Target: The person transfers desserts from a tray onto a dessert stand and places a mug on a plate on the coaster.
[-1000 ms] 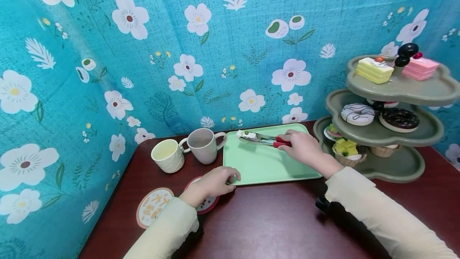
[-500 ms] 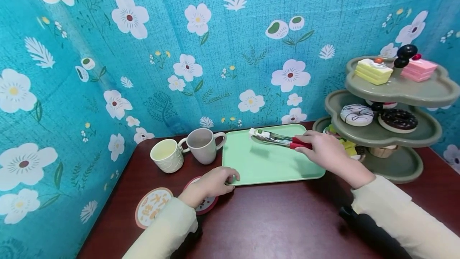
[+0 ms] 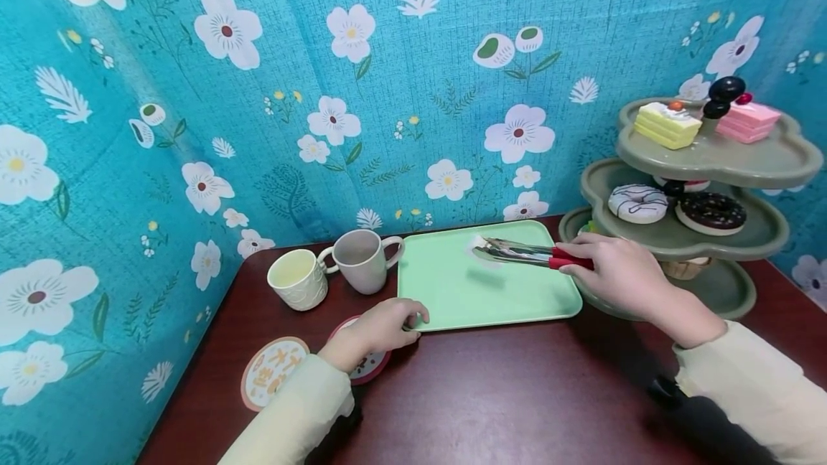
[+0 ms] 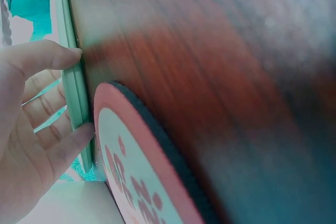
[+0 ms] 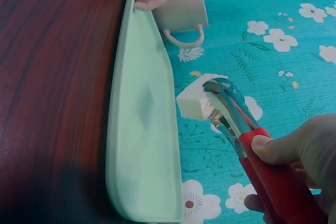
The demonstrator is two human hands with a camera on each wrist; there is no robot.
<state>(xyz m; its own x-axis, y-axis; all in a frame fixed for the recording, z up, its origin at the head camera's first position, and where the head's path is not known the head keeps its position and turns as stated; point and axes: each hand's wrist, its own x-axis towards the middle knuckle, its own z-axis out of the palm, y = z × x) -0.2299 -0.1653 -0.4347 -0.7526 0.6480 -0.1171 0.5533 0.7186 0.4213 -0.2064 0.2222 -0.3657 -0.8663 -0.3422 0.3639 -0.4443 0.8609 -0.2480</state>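
My right hand (image 3: 620, 275) grips red-handled metal tongs (image 3: 530, 255) (image 5: 247, 135), which pinch a small white piece of cake (image 3: 478, 245) (image 5: 195, 102) above the far right part of the light green tray (image 3: 452, 300) (image 5: 139, 145). My left hand (image 3: 382, 326) (image 4: 31, 129) holds the tray's near left corner, thumb on the edge and fingers under the rim. It lies over a round pink coaster (image 3: 368, 366) (image 4: 142, 177).
Two mugs, cream (image 3: 298, 279) and grey (image 3: 363, 260), stand left of the tray. A second coaster (image 3: 270, 372) lies at the front left. A three-tier grey stand (image 3: 711, 163) with cakes and donuts fills the right side. Floral blue cloth walls the back and left.
My right hand has carried the tongs and the white piece rightward across the tray, toward the stand. The left hand has stayed on the tray corner.
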